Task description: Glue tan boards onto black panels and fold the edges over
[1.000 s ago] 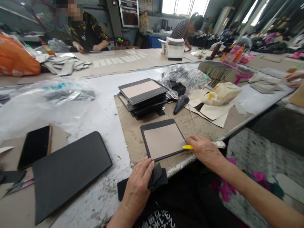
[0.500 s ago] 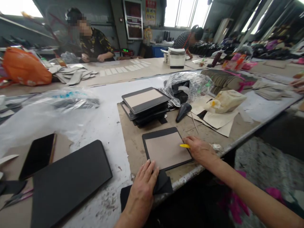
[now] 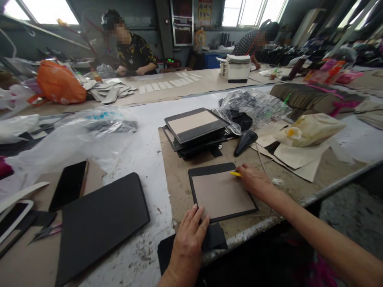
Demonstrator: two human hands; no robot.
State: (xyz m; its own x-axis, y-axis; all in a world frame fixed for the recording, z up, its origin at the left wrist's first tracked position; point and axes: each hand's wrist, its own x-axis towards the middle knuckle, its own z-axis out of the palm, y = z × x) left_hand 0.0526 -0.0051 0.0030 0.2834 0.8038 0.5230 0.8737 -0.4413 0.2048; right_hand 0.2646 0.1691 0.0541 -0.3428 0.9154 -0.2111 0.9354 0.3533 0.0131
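A flat black panel with a beige sheet [image 3: 221, 195] on its face lies near the table's front edge. My left hand [image 3: 190, 239] rests with outstretched fingers on the panel's lower left corner and on black pieces [image 3: 216, 236] beneath. Between the fingers of my right hand [image 3: 254, 179], at the upper right edge of the panel, is a slim yellow tool [image 3: 235, 174]; its tip points left over the sheet's top corner. Most of the tool is hidden by the hand, so its kind is unclear. Behind lies a stack of similar panels [image 3: 196, 123].
A large black board [image 3: 104, 227], a phone [image 3: 68, 185] and scissors [image 3: 44, 232] lie to the left. Beyond the panel are a dark cone-shaped object [image 3: 245, 142], clear plastic wrap [image 3: 257, 105] and a yellowish bag [image 3: 311, 129]. Two people work across the table.
My right hand has slid up along the panel's right edge toward its top corner, with the yellow tool. My left hand stays on the lower left corner. The whole view has shifted leftward.
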